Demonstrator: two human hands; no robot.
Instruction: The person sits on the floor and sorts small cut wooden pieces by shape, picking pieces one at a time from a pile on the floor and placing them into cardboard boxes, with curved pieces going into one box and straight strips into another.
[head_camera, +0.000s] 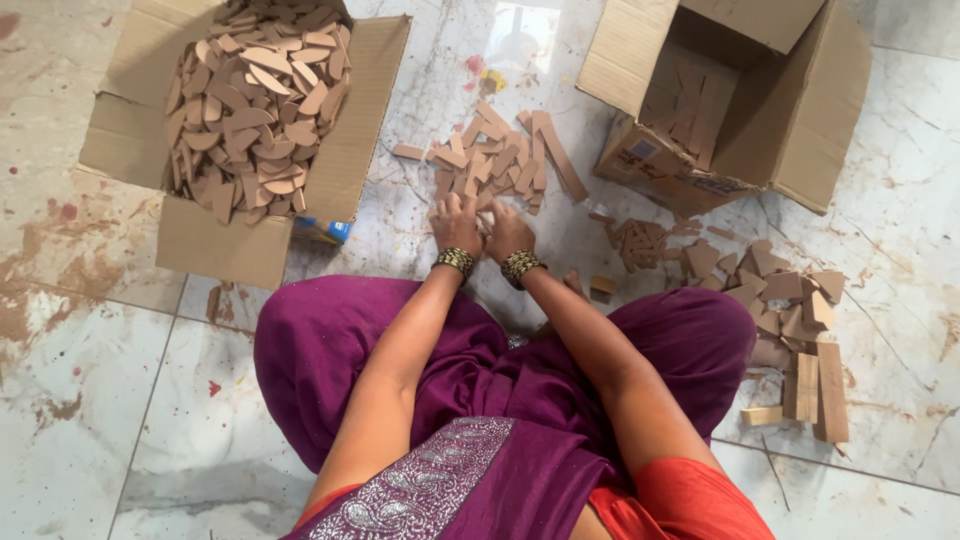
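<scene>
A person in a purple garment sat on the pale marble floor (880, 270), both hands together at the near edge of a loose heap of flat brown wooden strips (500, 158). The left hand (456, 224) and the right hand (506, 232) had their fingers curled down among the pieces; whether either pinched a strip could not be told. The strips looked thin, stiff and light, probably easiest lifted by their long edges. An open cardboard box of rounded wooden offcuts (255, 105) stood to the left, a second cardboard box (790, 120) to the right, with square wooden scraps (780, 300) scattered nearby.
</scene>
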